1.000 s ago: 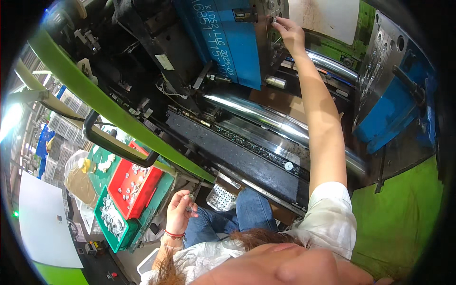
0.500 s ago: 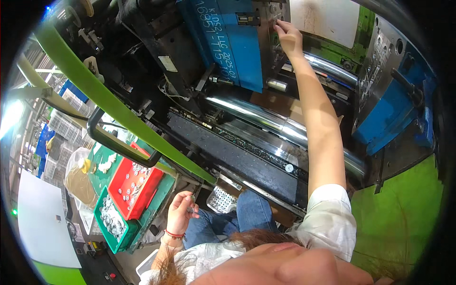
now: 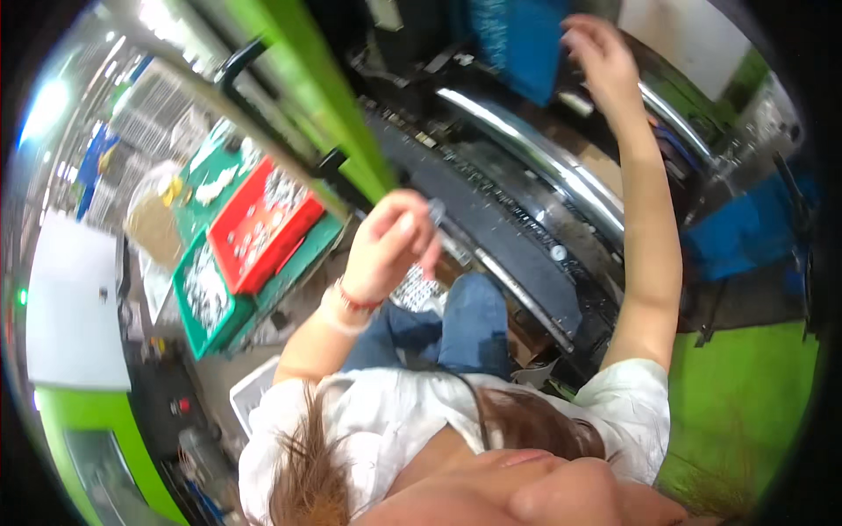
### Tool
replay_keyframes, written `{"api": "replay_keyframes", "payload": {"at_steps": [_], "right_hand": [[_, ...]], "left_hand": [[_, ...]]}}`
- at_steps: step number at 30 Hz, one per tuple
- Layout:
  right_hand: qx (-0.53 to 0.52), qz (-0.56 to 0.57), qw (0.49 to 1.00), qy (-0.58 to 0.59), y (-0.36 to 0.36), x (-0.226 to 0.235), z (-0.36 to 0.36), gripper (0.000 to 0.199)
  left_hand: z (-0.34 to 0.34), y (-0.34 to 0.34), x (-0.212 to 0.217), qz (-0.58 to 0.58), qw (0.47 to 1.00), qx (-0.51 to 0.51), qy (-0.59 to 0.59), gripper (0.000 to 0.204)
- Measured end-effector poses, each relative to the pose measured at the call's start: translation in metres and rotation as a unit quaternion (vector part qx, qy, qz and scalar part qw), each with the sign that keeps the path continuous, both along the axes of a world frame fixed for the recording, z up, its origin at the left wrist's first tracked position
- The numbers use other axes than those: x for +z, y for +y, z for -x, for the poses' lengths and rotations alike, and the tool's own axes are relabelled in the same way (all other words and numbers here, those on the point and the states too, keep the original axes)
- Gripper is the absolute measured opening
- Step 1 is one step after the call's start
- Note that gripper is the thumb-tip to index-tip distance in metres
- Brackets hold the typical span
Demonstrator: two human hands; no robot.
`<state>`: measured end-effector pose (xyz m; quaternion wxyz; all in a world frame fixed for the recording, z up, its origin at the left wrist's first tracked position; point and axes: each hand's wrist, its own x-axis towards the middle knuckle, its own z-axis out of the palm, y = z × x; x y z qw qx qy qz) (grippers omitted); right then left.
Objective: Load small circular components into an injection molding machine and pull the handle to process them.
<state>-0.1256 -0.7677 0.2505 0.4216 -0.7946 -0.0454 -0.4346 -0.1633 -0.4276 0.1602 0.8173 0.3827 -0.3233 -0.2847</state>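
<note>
My left hand (image 3: 390,245) is raised above my lap, fingers curled, with a small shiny piece (image 3: 436,209) at its fingertips. Blur hides the exact shape of that piece. A red beaded bracelet (image 3: 355,301) circles the wrist. My right arm reaches far into the machine. At its end my right hand (image 3: 607,66) hovers just right of the blue mould block (image 3: 522,57), apart from it. Its fingers are loosely bent and spread, somewhat smeared, and nothing shows between them.
Polished steel bars (image 3: 535,149) cross below my right arm; another blue mould half (image 3: 737,232) stands at right. A green machine frame (image 3: 324,96) slants past my left hand. On the left bench, a red tray (image 3: 285,250) and a green tray (image 3: 230,316) hold many small metal parts.
My right hand has come away from the mould face, its fingertips now apart from it. My left hand has risen from my lap toward the machine. The view has shifted and tilted.
</note>
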Motion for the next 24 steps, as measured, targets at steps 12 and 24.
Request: {"api": "replay_keyframes", "payload": {"at_steps": [12,24], "right_hand": [[0.578,-0.290,0.723,0.242,0.170,-0.049,0.098,0.039],[0.443,-0.381,0.807,0.092,0.121,-0.051,0.079,0.043]], "left_hand": [[0.013,0.002,0.019,0.095,0.989,0.006,-0.117,0.038],[0.021,0.018,0.026,-0.057,0.984,0.163,0.043,0.015]]}}
